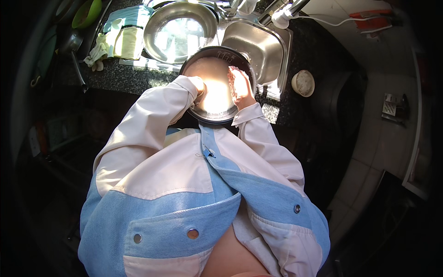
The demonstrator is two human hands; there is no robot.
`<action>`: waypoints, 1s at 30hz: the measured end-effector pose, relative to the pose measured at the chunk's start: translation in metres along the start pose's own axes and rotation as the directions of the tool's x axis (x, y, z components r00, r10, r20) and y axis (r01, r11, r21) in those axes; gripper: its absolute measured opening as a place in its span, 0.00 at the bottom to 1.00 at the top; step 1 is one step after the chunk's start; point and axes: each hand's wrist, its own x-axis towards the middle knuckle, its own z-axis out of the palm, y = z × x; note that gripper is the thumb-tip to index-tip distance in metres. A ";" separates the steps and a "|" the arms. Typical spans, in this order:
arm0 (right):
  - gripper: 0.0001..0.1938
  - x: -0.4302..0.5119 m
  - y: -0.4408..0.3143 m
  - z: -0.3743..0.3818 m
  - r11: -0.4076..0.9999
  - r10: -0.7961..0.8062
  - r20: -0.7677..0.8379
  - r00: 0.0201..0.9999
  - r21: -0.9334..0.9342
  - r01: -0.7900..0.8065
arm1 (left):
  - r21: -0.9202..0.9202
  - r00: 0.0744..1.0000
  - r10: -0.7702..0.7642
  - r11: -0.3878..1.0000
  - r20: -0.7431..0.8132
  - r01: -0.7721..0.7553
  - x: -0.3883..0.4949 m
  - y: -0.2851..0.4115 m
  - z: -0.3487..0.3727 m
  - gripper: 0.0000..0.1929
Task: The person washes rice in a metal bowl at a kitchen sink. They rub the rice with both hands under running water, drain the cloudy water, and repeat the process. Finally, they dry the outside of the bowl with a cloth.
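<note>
A dark rice-cooker inner pot [238, 56] with level marks inside stands at the near edge of the counter, in front of the sink. It holds cloudy, whitish water [214, 83] with a bright patch of sunlight on it. My left hand [198, 86] reaches in over the left side; its fingers are mostly hidden by the sleeve and the water. Inside the right wall is my right hand [242, 86], with pale grains, apparently rice, clinging along its fingers. How far those fingers are closed is unclear.
Behind the pot are a steel sink basin [256, 45] and a large steel bowl [150, 34]. A small cup of white grains [304, 83] stands right on the granite counter [294, 107]. Folded cloths [128, 43] and a green bowl [88, 14] lie left.
</note>
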 end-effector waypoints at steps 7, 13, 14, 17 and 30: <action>0.17 0.013 0.028 -0.008 0.932 0.216 -0.115 0.970 0.321 -0.169 | -0.103 0.764 0.089 0.974 -0.639 -0.200 -0.022 0.016 -0.019 0.09; 0.33 0.000 0.020 0.023 0.713 0.134 0.245 0.960 0.649 -0.265 | -0.436 0.329 -0.299 0.444 -0.896 -0.783 -0.014 0.074 0.010 0.17; 0.34 0.005 0.027 0.016 0.609 -0.032 0.472 0.881 0.708 -0.357 | -0.460 0.420 -0.212 0.570 -0.883 -0.680 -0.012 0.070 0.017 0.16; 0.32 0.000 0.038 0.022 0.944 -0.266 0.461 0.847 0.303 0.131 | -0.068 0.595 -0.084 0.996 -0.799 0.048 0.024 0.021 0.042 0.13; 0.21 -0.044 -0.006 0.033 -0.063 0.160 0.499 0.852 0.866 -0.495 | 0.185 0.220 0.128 0.947 -0.967 0.261 -0.018 0.064 -0.005 0.15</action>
